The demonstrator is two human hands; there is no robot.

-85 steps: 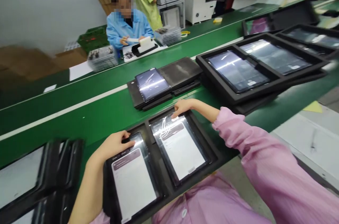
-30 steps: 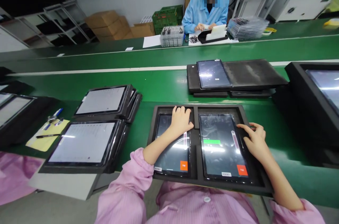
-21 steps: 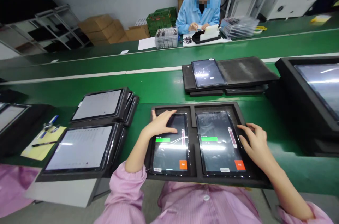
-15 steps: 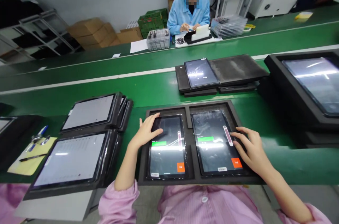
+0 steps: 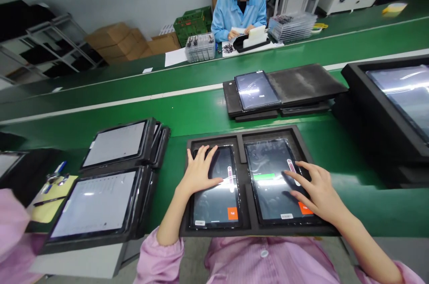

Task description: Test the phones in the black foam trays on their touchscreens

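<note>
Two tablets lie side by side in a black foam tray (image 5: 243,208) in front of me. My left hand (image 5: 198,171) is spread over the upper left of the left tablet (image 5: 214,205), covering part of its screen; whether the fingertips touch the glass I cannot tell. My right hand (image 5: 317,188) reaches in from the right over the right tablet (image 5: 268,197), fingers apart, close to a slider on its screen. A green bar shows on the right tablet, and both screens have an orange "Fail" box. Neither hand grips anything.
Stacked tablets in foam trays (image 5: 94,203) stand at left, beside a yellow notepad (image 5: 50,212) with pens. Beyond my tray lies another tablet (image 5: 256,90) on foam trays (image 5: 308,82). A larger foam stack (image 5: 378,141) rises at right. A co-worker in blue (image 5: 219,15) sits across the bench.
My left hand has moved right, further over the left tablet, now hiding its green bar. My right hand has shifted left over the right tablet's screen, its fingers spread across the slider's lower part.
</note>
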